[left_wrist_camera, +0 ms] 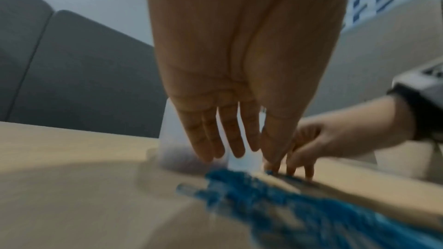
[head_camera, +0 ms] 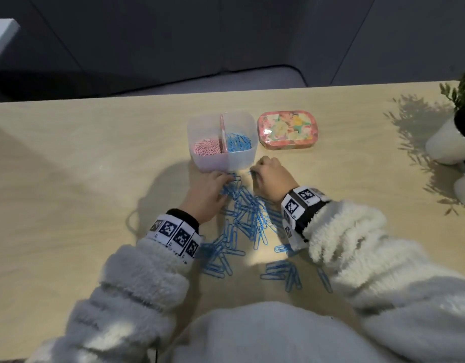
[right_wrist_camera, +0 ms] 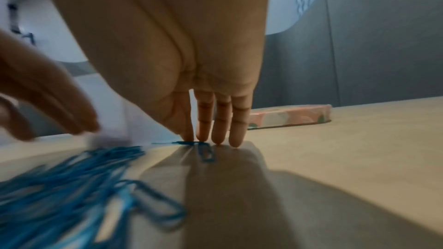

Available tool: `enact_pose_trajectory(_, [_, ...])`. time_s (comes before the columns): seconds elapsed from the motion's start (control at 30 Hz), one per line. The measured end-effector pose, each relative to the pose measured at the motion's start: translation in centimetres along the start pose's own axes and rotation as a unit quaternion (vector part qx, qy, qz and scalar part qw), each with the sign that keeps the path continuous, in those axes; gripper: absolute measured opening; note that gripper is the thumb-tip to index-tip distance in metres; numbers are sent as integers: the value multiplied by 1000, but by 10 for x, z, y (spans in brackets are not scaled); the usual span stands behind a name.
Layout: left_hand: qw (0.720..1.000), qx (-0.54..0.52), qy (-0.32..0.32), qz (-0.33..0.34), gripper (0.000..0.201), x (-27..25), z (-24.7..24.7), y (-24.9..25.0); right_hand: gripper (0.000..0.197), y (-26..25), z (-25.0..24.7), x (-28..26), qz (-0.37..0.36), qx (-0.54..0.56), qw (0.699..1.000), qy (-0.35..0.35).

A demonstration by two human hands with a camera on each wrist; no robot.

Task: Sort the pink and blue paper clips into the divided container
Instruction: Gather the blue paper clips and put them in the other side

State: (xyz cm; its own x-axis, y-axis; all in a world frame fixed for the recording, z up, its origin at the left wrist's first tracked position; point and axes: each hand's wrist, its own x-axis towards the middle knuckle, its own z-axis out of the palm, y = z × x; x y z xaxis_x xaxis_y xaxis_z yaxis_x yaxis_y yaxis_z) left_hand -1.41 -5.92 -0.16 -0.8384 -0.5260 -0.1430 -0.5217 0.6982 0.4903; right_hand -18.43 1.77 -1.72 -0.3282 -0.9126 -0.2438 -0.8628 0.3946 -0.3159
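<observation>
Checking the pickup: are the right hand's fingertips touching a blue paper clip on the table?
Touching. The right wrist view shows the right hand with its fingertips down on the table, meeting a blue paper clip.

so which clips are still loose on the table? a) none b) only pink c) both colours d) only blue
d, the loose clips on the table are all blue; the pink ones lie in the left compartment of the container.
</observation>
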Motion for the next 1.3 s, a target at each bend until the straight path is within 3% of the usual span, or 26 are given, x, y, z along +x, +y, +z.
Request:
enact_pose_trajectory(0.1, [999,27,-34,0,61,-5,8,-4,29,-10,9,-13,-37,4,998,-52])
enact_pose_trajectory(0.23, [999,36,-23,-5,62,0,17,-7,29,-14,4,-11,-27,66,997,-40])
enact_pose_trajectory(0.37, [1000,-15,-10,6,60,0,17,-13,70,-21,-2,-5,-56,10,995,-85])
enact_pose_trajectory(0.43, [998,-48,-22,24,60,-4,16,-18,77,-24,4,-7,-90,-21,991,-92])
enact_pose_trajectory(0.57, [998,-54,-32,-6,59,-12,16,-21,64,-27,15,-17,-108,13,991,-80])
enact_pose_trajectory(0.77, [999,-24,6,-35,24,-14,24,-14,41,-27,15,-32,-83,53,992,-73])
enact_pose_trajectory(0.9, [999,-17,1,-39,24,-13,26,-13,39,-22,11,-33,-59,79,993,-70])
enact_pose_trajectory(1.13, [999,-4,-23,-21,21,-13,25,-10,25,-17,18,-31,-94,124,986,-53])
enact_pose_trajectory(1.3, [999,-17,-2,-29,18,-18,23,-13,18,-10,7,-26,-70,192,975,-88])
